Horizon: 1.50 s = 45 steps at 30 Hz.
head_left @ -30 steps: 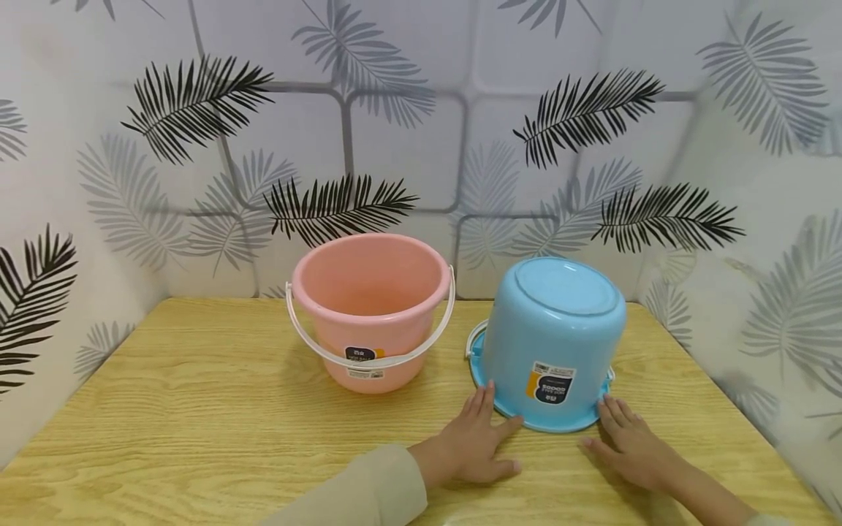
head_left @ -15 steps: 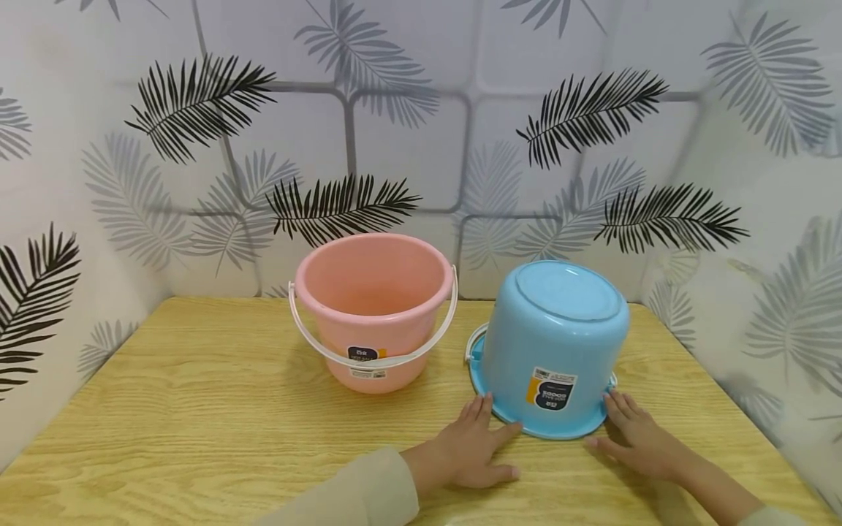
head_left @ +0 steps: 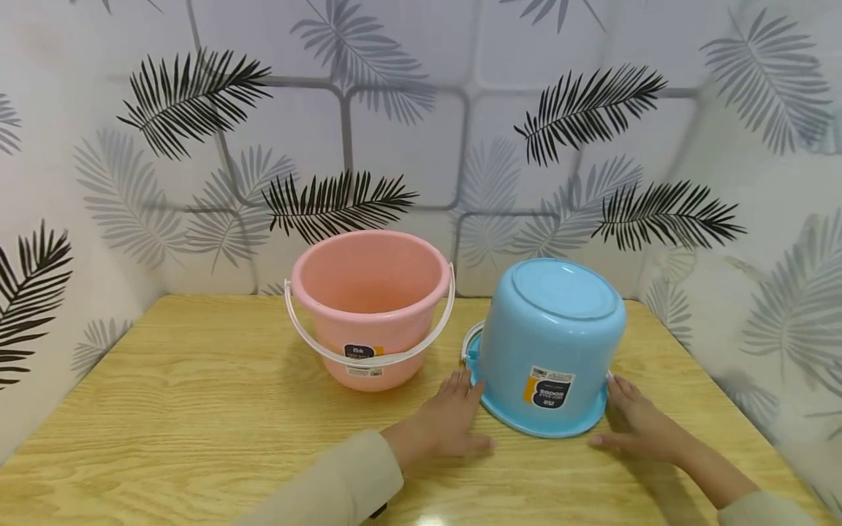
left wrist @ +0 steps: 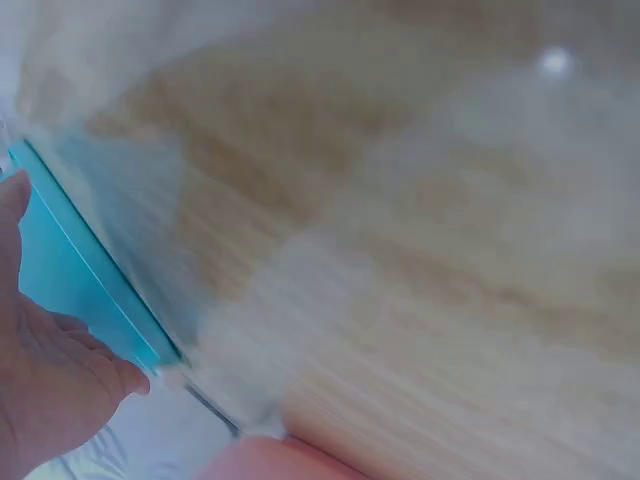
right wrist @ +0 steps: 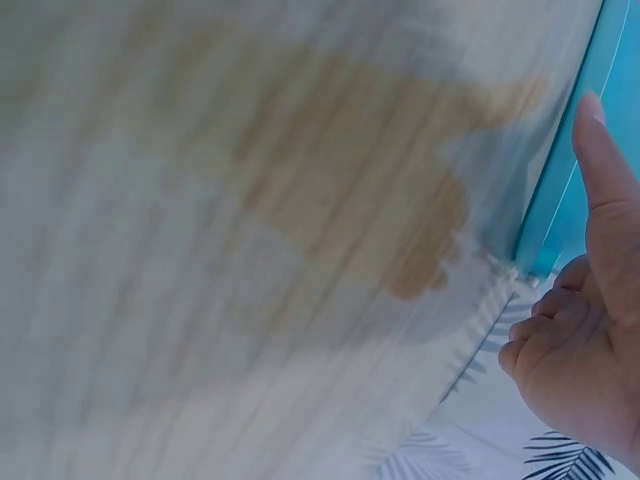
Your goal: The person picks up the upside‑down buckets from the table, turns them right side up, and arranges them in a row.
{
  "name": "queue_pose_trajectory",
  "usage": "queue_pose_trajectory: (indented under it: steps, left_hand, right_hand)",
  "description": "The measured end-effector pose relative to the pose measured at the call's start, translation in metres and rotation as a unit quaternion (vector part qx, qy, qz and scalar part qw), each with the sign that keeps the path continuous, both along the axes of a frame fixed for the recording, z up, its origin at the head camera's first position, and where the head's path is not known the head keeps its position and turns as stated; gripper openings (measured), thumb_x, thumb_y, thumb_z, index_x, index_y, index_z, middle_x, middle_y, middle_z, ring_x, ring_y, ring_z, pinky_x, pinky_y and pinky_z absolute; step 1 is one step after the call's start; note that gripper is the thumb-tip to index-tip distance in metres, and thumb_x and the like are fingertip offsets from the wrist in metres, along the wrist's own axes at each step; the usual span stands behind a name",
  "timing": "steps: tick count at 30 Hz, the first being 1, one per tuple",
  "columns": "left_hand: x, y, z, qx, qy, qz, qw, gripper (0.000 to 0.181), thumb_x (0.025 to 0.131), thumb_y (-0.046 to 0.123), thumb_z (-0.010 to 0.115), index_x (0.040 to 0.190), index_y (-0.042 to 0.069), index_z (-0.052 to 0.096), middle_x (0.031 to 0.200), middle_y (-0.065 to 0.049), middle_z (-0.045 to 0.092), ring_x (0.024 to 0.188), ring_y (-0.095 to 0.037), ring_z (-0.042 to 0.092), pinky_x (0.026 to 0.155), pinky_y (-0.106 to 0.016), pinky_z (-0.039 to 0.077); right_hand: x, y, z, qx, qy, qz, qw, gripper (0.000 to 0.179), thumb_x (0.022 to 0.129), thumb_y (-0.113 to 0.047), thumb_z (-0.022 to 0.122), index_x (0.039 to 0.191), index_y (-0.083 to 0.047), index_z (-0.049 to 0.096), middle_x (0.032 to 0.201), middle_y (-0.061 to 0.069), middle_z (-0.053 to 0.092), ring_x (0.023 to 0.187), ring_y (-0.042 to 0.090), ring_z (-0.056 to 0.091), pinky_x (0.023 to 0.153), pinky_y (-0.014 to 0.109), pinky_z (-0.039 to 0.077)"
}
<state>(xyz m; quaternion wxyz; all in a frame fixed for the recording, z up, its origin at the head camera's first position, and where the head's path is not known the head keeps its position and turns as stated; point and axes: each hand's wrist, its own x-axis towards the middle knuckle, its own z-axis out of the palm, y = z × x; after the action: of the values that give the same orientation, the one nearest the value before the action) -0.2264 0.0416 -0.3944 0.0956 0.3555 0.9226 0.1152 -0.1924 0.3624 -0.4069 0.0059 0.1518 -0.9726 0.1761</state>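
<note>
A light blue bucket (head_left: 509,343) stands upside down at the right of the table, its base facing up and its label inverted. Its white handle (head_left: 468,340) shows behind the rim on the left. My left hand (head_left: 444,420) is at the bucket's left front, fingers extended along the rim and thumb spread towards the front. On the other side, my right hand (head_left: 641,424) has its fingertips right at the rim, thumb pointing at the bucket. In both wrist views the blue rim (left wrist: 95,255) overlaps a hand with loosely extended fingers.
A pink bucket (head_left: 316,329) stands upright left of the blue one, its white handle (head_left: 395,359) hanging across the front. Both are on a wood-grain table (head_left: 164,409). A leaf-patterned wall (head_left: 408,161) closes off the back and sides.
My left hand has slid left and farther back along the rim, its thumb and index finger leaving the front. My right hand has shifted slightly. The blue bucket has moved slightly towards me.
</note>
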Motion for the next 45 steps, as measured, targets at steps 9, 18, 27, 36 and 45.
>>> queue_pose_trajectory:
  steps: [9,18,27,36,45]
  left_hand:
    - [-0.032,0.002,0.000,0.046,-0.007,0.058,0.9972,0.102,0.077,0.051,0.069,0.145,-0.005,0.018,0.151,-0.029,0.013,0.142,-0.041,0.013,0.116,-0.046,0.017]
    - [-0.048,0.008,-0.001,0.079,-0.051,0.081,0.9923,0.113,0.069,0.049,0.077,0.147,-0.003,0.015,0.152,-0.027,0.013,0.142,-0.041,0.014,0.116,-0.046,0.017]
    - [-0.048,0.018,-0.002,0.103,-0.094,0.111,0.9839,0.116,0.067,0.044,0.080,0.148,-0.002,0.010,0.154,-0.024,0.011,0.143,-0.036,0.010,0.117,-0.043,0.014]
    - [-0.048,0.019,-0.004,0.096,-0.091,0.122,0.9836,0.114,0.066,0.042,0.082,0.147,-0.002,0.015,0.152,-0.026,0.014,0.143,-0.036,0.012,0.116,-0.043,0.019]
    - [-0.045,0.018,-0.003,0.116,-0.109,0.113,0.9808,0.115,0.065,0.038,0.083,0.147,-0.004,0.013,0.151,-0.029,0.016,0.142,-0.034,0.018,0.114,-0.042,0.026]
  right_hand:
    - [-0.016,0.004,0.000,-0.047,-0.009,0.011,0.9988,0.109,0.067,-0.030,0.082,0.139,0.019,0.017,0.139,0.043,0.024,0.126,0.059,0.025,0.098,0.067,0.027]
    - [-0.028,0.007,0.006,-0.079,-0.034,0.026,0.9959,0.109,0.062,-0.029,0.086,0.138,0.012,0.020,0.138,0.037,0.029,0.127,0.055,0.026,0.100,0.066,0.024]
    - [-0.031,0.007,0.008,-0.095,-0.088,0.008,0.9916,0.113,0.062,-0.028,0.085,0.140,0.013,0.014,0.142,0.039,0.022,0.129,0.057,0.020,0.102,0.068,0.019]
    - [-0.031,0.001,0.011,-0.084,-0.093,0.001,0.9921,0.110,0.063,-0.031,0.085,0.140,0.012,0.019,0.139,0.037,0.032,0.127,0.055,0.029,0.102,0.065,0.025]
    - [-0.024,0.001,0.010,-0.070,-0.087,-0.013,0.9936,0.112,0.062,-0.038,0.084,0.141,0.011,0.021,0.138,0.035,0.036,0.126,0.053,0.034,0.100,0.063,0.030]
